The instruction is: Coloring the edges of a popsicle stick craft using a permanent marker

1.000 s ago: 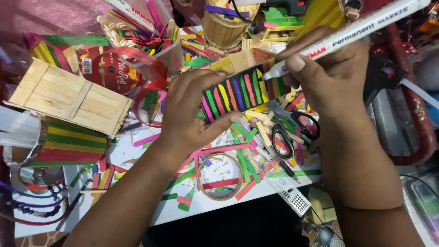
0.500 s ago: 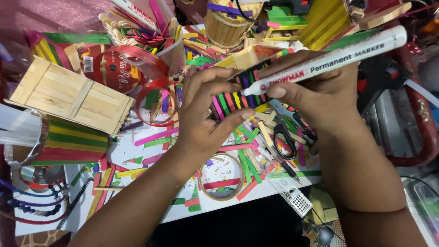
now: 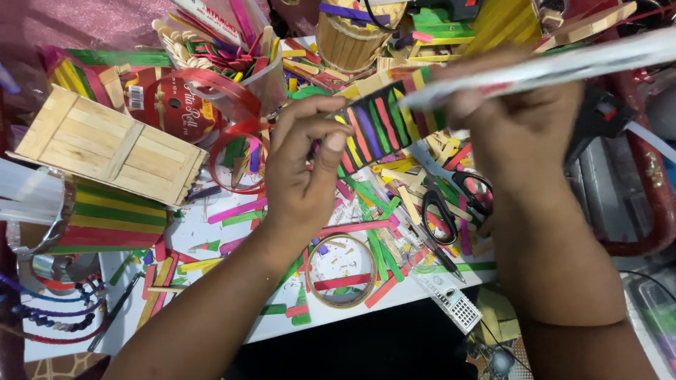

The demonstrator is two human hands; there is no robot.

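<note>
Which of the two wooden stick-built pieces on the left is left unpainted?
The flat slatted panel, lying tilted at upper left, is bare pale wood. The piece below it has green, yellow and red stripes.

The crate (image 3: 105, 144) lies at the table's (image 3: 211, 331) left, the ribbon roll (image 3: 169, 105) behind it. The tape ring (image 3: 343, 271) sits near the front edge, between the arms. The scissors (image 3: 451, 200) lie right of it, under the right hand (image 3: 521, 134).
</note>
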